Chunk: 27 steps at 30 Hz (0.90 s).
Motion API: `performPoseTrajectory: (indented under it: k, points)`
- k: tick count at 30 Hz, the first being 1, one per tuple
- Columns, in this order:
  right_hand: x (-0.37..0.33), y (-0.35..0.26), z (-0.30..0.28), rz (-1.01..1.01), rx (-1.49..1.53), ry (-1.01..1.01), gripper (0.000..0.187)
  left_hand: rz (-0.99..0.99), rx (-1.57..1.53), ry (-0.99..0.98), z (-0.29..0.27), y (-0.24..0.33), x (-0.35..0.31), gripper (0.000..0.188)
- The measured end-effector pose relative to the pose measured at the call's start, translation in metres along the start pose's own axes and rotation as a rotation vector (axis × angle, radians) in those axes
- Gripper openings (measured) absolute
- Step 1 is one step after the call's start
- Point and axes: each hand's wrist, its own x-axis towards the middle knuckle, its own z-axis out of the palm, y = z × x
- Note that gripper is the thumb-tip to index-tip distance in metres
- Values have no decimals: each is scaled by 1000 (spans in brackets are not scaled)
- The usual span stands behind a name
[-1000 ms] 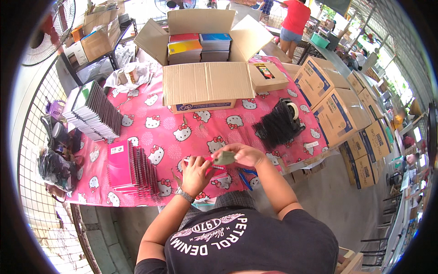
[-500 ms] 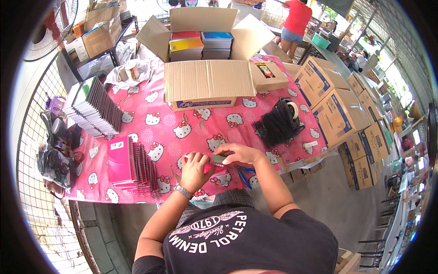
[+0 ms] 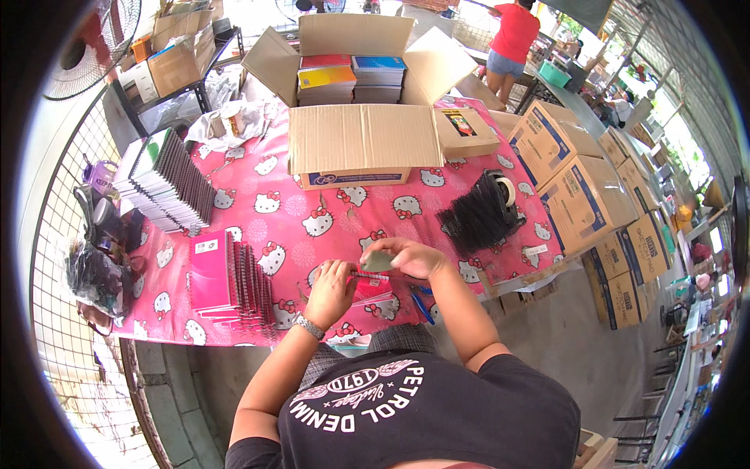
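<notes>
In front of me on the table lies a pink spiral notebook (image 3: pixel 372 291), its coil side facing away from me. My left hand (image 3: pixel 331 289) is closed over its left end, fingers pressed along the coil. My right hand (image 3: pixel 416 259) pinches a flat grey-green piece (image 3: pixel 380 261), held just above the coil; what the piece is I cannot make out. Beside my right wrist is a blue-handled tool (image 3: pixel 423 306), partly hidden. To the left stands a stack of pink spiral notebooks (image 3: pixel 209 273).
Behind the pink stack rises a pile of black-coiled notebooks (image 3: pixel 162 184). An open carton (image 3: pixel 363 137) of notebooks stands at the far middle. Black coils (image 3: pixel 474 219) lie at the right by a tape dispenser (image 3: pixel 508 191). Closed cartons (image 3: pixel 582 203) stack beyond the table's right edge.
My right hand has lifted slightly away from the coil, tilting the grey-green piece upward so more of it shows. My left hand stays on the notebook. The whole view has shifted a little.
</notes>
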Motion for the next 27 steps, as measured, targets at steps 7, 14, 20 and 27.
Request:
performPoseTrajectory:
  k: [7,14,20,27]
  points:
    - [13,11,-13,95,-129,-4,44,24,-89,42,-11,-16,7,23]
    - [23,10,-6,50,-114,-8,45,-31,-169,31,-15,-26,8,25]
    - [28,2,-5,83,-215,-81,43,-63,-318,8,-10,-30,10,24]
    - [-9,55,-96,50,-1234,706,60,-190,-429,169,-1,-22,10,17]
